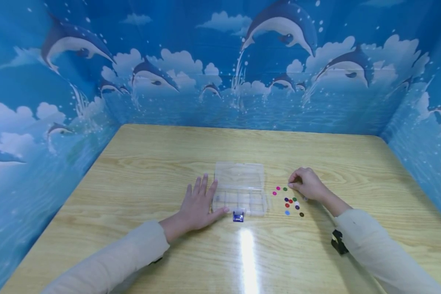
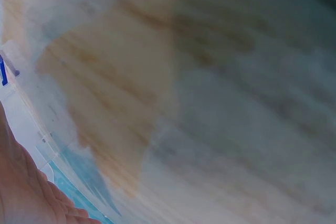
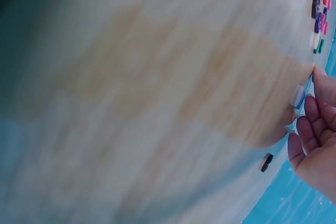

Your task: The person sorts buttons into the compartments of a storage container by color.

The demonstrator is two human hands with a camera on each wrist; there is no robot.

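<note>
Coloured discs: scattered flat on the bench, just right of the clear case.
Right grip: thumb and forefinger are held close in a pinch beside a green disc; whether anything is caught between the tips cannot be told.
Left grip: laid out with fingers spread at the case's left side, thumb tip over its front edge; nothing is grasped.
Disc handling: judged light, stiff and slick, easily flicked away; best taken by opposite sides of the rim.
Case handling: judged light and rather brittle; best steadied by an outer wall.
Count: one case, one opened lid, one blue piece at the front; at least eleven discs: two pink, two green, two red, three dark, one white, one blue.
</note>
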